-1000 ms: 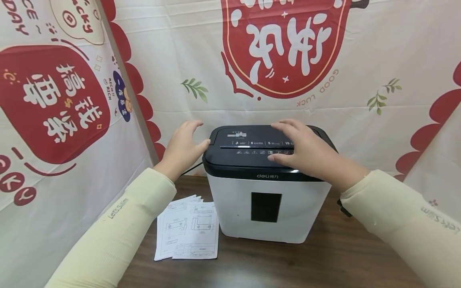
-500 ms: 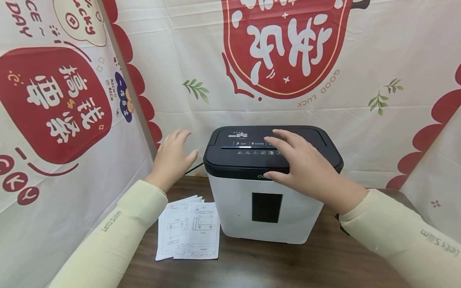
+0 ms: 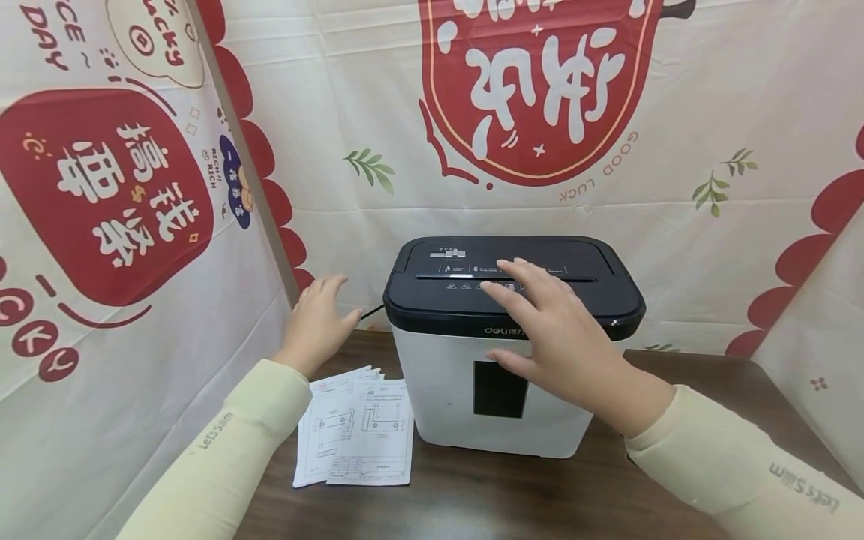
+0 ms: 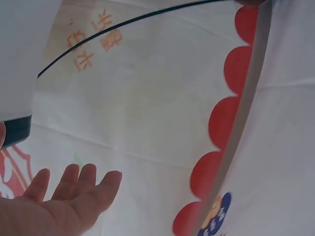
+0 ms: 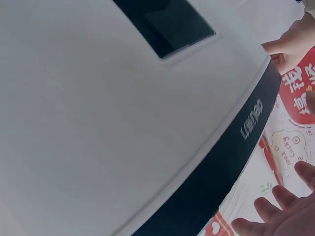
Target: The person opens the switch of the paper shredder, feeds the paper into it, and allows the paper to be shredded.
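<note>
White plastic below and glossy black on top, the boxy paper shredder (image 3: 439, 390) stands upright just right of the middle of my head view, its dark rectangular window (image 3: 493, 390) facing me. Left of centre I have the person's left hand (image 3: 316, 324), apart from the shredder, its fingers loosely bent, its thumb held away from them and nothing in its grasp. Right of centre, the right hand (image 3: 563, 345) covers part of the black lid from where I look, fingers spread and relaxed, also gripping nothing; my right wrist view shows its fingertips clear of the black rim, at lower right. Lower left of centre I see a loose stack of white paper sheets (image 3: 371, 439) printed with technical line drawings, just beside the shredder on the dark brown wood-grain table (image 3: 486, 502). A thin black cord (image 3: 373, 311) runs behind the left hand to the shredder. Pale yellow fabric sleeves (image 3: 256, 420) cover both forearms, and white cloth with red printed patches (image 3: 540, 97) fills the upper frame.
</note>
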Motion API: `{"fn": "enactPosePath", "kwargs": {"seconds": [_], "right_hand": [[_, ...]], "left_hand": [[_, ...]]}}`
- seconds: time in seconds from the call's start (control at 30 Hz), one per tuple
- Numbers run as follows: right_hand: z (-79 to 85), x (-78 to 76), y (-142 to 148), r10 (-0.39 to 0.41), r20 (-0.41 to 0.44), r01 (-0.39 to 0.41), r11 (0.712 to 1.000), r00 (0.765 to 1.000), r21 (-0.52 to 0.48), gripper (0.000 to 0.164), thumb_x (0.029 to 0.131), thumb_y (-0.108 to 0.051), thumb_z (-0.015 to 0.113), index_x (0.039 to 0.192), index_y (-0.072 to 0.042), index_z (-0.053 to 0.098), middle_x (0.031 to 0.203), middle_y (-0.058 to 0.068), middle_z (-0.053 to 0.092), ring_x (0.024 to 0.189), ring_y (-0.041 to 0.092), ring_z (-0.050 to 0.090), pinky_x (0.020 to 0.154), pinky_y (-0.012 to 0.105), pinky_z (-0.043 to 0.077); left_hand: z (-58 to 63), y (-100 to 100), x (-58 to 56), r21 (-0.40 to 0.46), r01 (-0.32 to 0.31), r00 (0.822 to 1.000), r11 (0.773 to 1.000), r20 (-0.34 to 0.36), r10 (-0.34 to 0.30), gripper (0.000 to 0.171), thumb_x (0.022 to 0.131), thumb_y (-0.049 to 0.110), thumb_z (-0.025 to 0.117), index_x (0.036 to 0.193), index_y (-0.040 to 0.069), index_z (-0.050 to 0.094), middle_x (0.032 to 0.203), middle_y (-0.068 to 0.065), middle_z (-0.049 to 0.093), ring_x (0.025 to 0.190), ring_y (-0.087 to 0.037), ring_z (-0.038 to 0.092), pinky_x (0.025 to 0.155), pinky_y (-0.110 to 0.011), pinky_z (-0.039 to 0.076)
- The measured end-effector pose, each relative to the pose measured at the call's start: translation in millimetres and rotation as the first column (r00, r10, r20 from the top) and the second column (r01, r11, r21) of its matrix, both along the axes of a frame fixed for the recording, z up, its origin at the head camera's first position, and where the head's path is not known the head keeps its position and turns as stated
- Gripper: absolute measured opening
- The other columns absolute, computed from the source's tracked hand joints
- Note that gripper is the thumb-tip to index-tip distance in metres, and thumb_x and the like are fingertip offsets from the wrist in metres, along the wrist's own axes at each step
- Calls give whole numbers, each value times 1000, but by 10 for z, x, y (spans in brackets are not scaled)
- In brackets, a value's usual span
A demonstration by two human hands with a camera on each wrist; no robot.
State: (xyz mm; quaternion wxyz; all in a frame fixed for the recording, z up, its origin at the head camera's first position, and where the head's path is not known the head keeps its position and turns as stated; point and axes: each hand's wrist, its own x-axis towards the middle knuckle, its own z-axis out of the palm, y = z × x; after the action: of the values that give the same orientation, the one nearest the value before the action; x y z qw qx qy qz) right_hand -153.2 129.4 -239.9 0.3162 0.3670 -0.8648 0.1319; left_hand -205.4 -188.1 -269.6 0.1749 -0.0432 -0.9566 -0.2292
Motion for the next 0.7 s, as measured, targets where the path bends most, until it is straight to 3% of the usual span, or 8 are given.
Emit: {"fn": "enactPosePath", "kwargs": {"seconds": [0.3,0.7], "right_hand": [[-205,71,-67,29,-23,-29,999,999,21,75,67,-30,88,132,-10,56,147,18,38,138,38,31,99,69,32],[-487,140,-141,85,-46,-85,996,995,16,75,64,-29,89,130,-11,57,146,19,39,135,39,34,98,67,35]], "left_hand": [[-323,-94,-57,98,-47,992,994,124,35,60,89,22,66,140,0,43,140,-24,44,129,-40,42,105,-54,36],[-742,-202,-56,213,-164,954,963,281,100,66,88,22,66,143,-1,36,142,-26,41,127,-42,42,104,-56,36]]}}
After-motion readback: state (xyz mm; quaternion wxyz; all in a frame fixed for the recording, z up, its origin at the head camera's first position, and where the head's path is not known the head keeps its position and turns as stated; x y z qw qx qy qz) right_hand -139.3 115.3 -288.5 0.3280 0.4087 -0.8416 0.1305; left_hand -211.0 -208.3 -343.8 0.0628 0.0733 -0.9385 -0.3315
